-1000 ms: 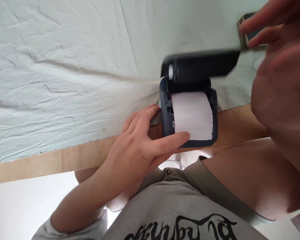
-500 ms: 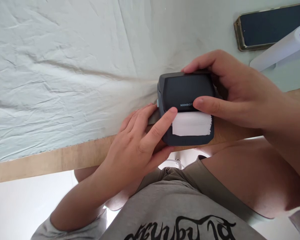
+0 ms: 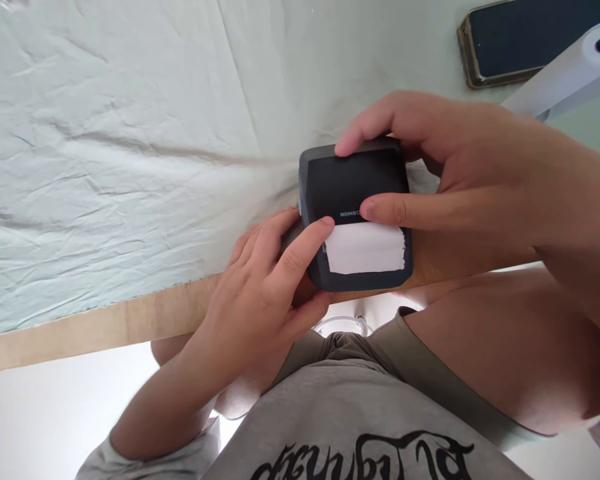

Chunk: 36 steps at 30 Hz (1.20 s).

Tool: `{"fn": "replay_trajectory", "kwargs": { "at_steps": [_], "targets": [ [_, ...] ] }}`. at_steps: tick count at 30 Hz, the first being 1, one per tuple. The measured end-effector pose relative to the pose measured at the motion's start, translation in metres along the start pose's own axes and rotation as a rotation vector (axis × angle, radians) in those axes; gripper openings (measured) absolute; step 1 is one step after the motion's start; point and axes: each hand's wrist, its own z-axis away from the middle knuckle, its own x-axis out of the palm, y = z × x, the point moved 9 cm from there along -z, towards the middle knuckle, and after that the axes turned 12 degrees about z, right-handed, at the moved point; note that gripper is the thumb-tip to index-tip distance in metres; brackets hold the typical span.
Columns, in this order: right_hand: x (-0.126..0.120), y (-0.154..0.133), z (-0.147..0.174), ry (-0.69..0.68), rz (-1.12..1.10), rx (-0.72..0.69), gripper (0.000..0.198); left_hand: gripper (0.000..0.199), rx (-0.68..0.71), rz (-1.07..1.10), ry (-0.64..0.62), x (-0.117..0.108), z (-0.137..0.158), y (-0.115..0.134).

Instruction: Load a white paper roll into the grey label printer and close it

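A dark label printer [image 3: 355, 180] with NIIMBOT lettering sits at the table's near edge, and a strip of white paper [image 3: 365, 248] with a jagged right end lies across its lower front. My left hand [image 3: 260, 287] grips the printer's left side, its index fingertip at the upper left corner of the paper and its thumb at the lower edge. From the right, my right hand [image 3: 460, 167] holds the printer, with the thumb on the lid over part of the lettering and a finger on the top edge. Some fingers of both hands are hidden by the printer.
At the upper right, a phone [image 3: 530, 40] in a clear case lies on the pale cloth [image 3: 155, 87]. A white paper roll [image 3: 560, 73] with a dark core hole lies beside it. The wooden table edge [image 3: 105, 327] runs along the near side, above my legs.
The printer and both hands have shifted slightly left in view. My right index finger has slid left along the printer's top edge. Both hands keep their hold.
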Motion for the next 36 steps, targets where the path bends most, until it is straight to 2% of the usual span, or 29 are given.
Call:
{"fn": "replay_trajectory", "kwargs": {
  "at_steps": [4, 10, 16, 22, 27, 31, 36],
  "targets": [
    [0.001, 0.002, 0.002, 0.009, 0.036, -0.033, 0.049, 0.081, 0.007, 0.013, 0.034, -0.002, 0.000, -0.001],
    [0.008, 0.011, 0.020, 0.055, 0.077, -0.055, 0.063, 0.099, -0.026, -0.007, 0.039, 0.003, 0.001, -0.004],
    [0.010, 0.018, 0.039, 0.026, 0.176, -0.046, 0.082, 0.096, -0.086, 0.015, -0.029, 0.002, -0.005, -0.008],
    [0.007, 0.007, 0.041, 0.226, 0.138, -0.095, 0.074, 0.109, -0.182, 0.030, -0.034, -0.004, -0.007, -0.019],
    [0.013, 0.012, 0.041, 0.091, 0.063, -0.043, 0.076, 0.114, -0.198, 0.068, -0.015, -0.002, -0.010, -0.021],
    [0.007, 0.010, 0.042, 0.141, 0.063, -0.034, 0.076, 0.106, -0.207, 0.049, -0.003, -0.004, -0.011, -0.017],
    [0.011, 0.000, 0.038, 0.067, 0.111, -0.091, 0.082, 0.096, -0.167, -0.003, 0.036, -0.010, -0.013, -0.014]
  ]
}}
